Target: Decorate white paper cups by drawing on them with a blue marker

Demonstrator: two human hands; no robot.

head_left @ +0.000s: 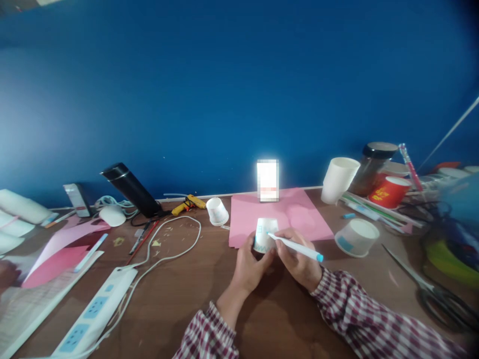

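In the middle of the head view, my left hand (pixel 249 269) is closed around the lower part of a small white paper cup (pixel 265 229), which stands upside down with blue marks on its side. My right hand (pixel 297 257) grips a white felt-tip marker (pixel 301 248) with a blue end. The marker's tip meets the cup's side. Behind the cup lie pink paper sheets (pixel 247 214), and a bright, blurred-out upright rectangle (pixel 268 180) stands at their back edge.
Left are a white paper cup (pixel 217 211), a yellow glue gun (pixel 189 204), a black bottle (pixel 130 189) and a power strip (pixel 95 309) with its cord. Right are a cup stack (pixel 340 179), another upturned cup (pixel 357 237), a red cup (pixel 390 191) and scissors (pixel 426 286). A blue wall (pixel 224 99) rises behind.
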